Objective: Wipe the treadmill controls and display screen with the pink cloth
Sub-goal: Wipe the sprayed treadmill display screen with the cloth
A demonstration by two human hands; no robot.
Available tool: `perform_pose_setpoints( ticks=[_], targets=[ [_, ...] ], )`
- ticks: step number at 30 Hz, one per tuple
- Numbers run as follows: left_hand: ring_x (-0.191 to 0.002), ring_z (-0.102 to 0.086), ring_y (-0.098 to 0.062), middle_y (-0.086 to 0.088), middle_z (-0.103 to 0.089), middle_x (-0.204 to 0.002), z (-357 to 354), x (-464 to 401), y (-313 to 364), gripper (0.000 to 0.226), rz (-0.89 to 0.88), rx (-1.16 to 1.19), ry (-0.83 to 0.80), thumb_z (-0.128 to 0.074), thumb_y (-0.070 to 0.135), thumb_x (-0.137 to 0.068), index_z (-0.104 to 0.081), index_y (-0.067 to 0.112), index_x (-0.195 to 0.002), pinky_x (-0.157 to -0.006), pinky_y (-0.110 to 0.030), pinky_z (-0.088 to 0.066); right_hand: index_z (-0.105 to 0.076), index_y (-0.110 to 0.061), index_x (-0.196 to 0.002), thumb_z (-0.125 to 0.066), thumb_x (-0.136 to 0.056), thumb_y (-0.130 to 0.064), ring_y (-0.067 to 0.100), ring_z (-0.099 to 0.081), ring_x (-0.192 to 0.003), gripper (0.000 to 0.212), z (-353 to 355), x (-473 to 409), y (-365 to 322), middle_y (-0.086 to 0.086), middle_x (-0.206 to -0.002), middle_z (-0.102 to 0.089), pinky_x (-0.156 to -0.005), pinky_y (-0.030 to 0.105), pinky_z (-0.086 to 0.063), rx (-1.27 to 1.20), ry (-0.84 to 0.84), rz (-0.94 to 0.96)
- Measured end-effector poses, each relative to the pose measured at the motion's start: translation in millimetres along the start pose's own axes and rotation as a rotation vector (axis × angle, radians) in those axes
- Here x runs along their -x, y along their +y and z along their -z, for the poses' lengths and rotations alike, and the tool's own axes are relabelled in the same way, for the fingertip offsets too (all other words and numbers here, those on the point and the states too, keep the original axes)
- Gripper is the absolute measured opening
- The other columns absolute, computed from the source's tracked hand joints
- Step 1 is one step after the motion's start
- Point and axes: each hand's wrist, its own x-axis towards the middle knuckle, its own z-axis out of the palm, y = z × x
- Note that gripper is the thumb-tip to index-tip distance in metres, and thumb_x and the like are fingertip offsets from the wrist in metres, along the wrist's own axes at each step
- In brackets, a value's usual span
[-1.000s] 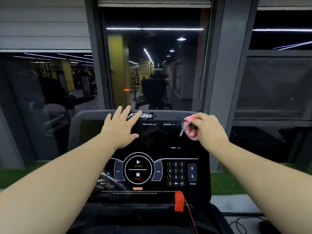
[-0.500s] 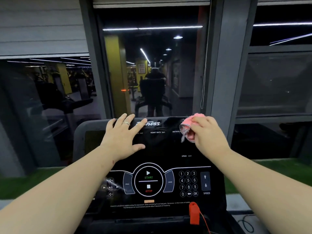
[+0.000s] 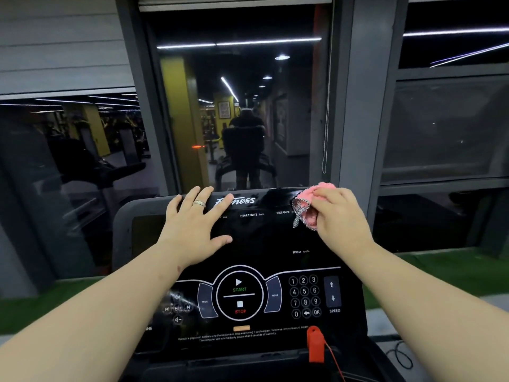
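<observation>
The right hand [image 3: 341,216] grips a bunched pink terry cloth with a black-and-white checked edge [image 3: 312,206], fingers curled over it, and presses it against the upper right corner of the glossy black treadmill console panel [image 3: 261,244], just beside the "DISTANCE" label and close to the panel's top edge. The left hand [image 3: 194,230] lies flat on the upper left part of the same panel, fingers straight and spread, holding nothing; a silver ring [image 3: 199,203] shows on one finger and its fingertips reach the top rim near the brand lettering.

The relation that matters is where the unwiped surface lies from the cloth. The dark display area stretches leftward from the right hand toward the left hand, and the controls sit below it: the round START/STOP dial [image 3: 239,295], the number keypad [image 3: 304,296] and the SPEED arrows [image 3: 332,292]. The keypad and arrows lie almost straight down from the cloth, so the right hand is plainly the nearer one for them. A leftward sweep across the screen would run into the braced left hand, which would probably need to shift aside. A red safety key with its orange cord [image 3: 314,344] stands at the lower right edge of the console, below the keypad, and a downward pass should likely stop short of it.
</observation>
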Motion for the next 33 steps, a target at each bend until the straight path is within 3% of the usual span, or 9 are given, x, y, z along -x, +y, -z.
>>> perform_pose_setpoints(
  ticks=[5, 8, 11, 16, 19, 21, 26, 30, 33],
  targets=[
    [-0.158, 0.002, -0.026, -0.001, -0.006, -0.171, 1, -1, 3, 0.091, 0.012, 0.000, -0.015, -0.040, 0.083, -0.087, 0.011, 0.053, -0.157, -0.126, -0.054, -0.005, -0.079, -0.017, -0.106, -0.042, -0.087, -0.009, 0.038, -0.058, -0.092, 0.042, -1, 8, 10, -0.004, -0.114, -0.070, -0.100, 0.019, -0.030, -0.029, 0.058, -0.127],
    [-0.158, 0.002, -0.027, -0.001, -0.006, -0.171, 2, -2, 3, 0.091, 0.010, -0.001, -0.020, -0.040, 0.083, -0.087, 0.010, 0.053, -0.157, -0.126, -0.054, -0.006, -0.078, -0.025, -0.106, -0.069, -0.083, -0.009, 0.024, -0.060, -0.105, 0.030, -7, -10, -10, -0.011, -0.115, -0.069, -0.098, 0.018, -0.031, -0.098, 0.051, -0.110],
    [-0.158, 0.001, -0.027, -0.001, -0.007, -0.171, 2, -1, 3, 0.091, 0.017, 0.003, -0.029, -0.040, 0.083, -0.087, 0.009, 0.053, -0.157, -0.126, -0.054, -0.006, -0.076, -0.026, -0.102, -0.072, -0.083, -0.019, 0.011, -0.056, -0.113, 0.021, -23, -22, -47, -0.014, -0.114, -0.069, -0.104, 0.028, -0.038, -0.200, -0.058, 0.153],
    [-0.158, 0.003, -0.027, -0.002, -0.007, -0.171, 3, -2, 5, 0.092, 0.033, 0.011, -0.044, -0.043, 0.082, -0.087, 0.009, 0.053, -0.157, -0.126, -0.053, -0.005, -0.072, -0.025, -0.103, -0.069, -0.078, -0.017, 0.023, -0.056, -0.112, 0.027, -21, 12, -40, -0.006, -0.119, -0.065, -0.104, 0.037, -0.043, 0.002, -0.439, 0.621],
    [-0.158, 0.003, -0.028, -0.003, -0.006, -0.171, 5, -3, 8, 0.092, 0.036, 0.010, -0.058, -0.044, 0.081, -0.087, 0.010, 0.053, -0.157, -0.126, -0.054, -0.006, -0.072, -0.029, -0.110, -0.059, -0.086, -0.030, 0.024, -0.055, -0.112, 0.028, -10, -11, -19, -0.008, -0.120, -0.063, -0.101, 0.043, -0.046, -0.007, -0.386, 0.371],
    [-0.158, 0.003, -0.029, -0.003, -0.005, -0.171, 7, -3, 8, 0.093, 0.044, 0.006, -0.072, -0.045, 0.080, -0.088, 0.010, 0.053, -0.157, -0.127, -0.054, -0.005, -0.070, -0.028, -0.116, -0.059, -0.085, -0.021, 0.025, -0.050, -0.116, 0.033, -8, -17, -25, -0.008, -0.127, -0.060, -0.105, 0.040, -0.043, 0.052, -0.342, 0.206],
    [-0.158, 0.006, -0.030, -0.003, -0.002, -0.172, 7, -4, 13, 0.094, 0.060, -0.010, -0.111, -0.045, 0.080, -0.088, 0.013, 0.053, -0.156, -0.127, -0.054, -0.005, -0.070, -0.023, -0.105, -0.052, -0.075, -0.018, 0.023, -0.054, -0.116, 0.036, -10, 40, -52, -0.005, -0.116, -0.065, -0.107, 0.036, -0.038, 0.103, -0.551, 0.751],
    [-0.158, 0.007, -0.028, -0.002, 0.001, -0.172, 11, -4, 12, 0.095, 0.051, -0.002, -0.141, -0.048, 0.078, -0.088, 0.013, 0.053, -0.156, -0.127, -0.053, -0.004, -0.073, -0.021, -0.103, -0.053, -0.078, -0.020, 0.024, -0.055, -0.107, 0.032, -8, 11, -36, -0.002, -0.114, -0.068, -0.098, 0.037, -0.048, 0.001, -0.342, 0.476],
    [-0.159, 0.007, -0.026, 0.001, 0.003, -0.172, 15, -3, 8, 0.093, 0.032, 0.022, -0.155, -0.050, 0.074, -0.090, 0.011, 0.052, -0.157, -0.128, -0.051, -0.004, -0.070, -0.013, -0.117, -0.043, -0.081, -0.013, 0.027, -0.049, -0.114, 0.046, -6, 2, -46, 0.003, -0.121, -0.065, -0.109, 0.038, -0.041, 0.039, -0.230, 0.288]
  ],
)
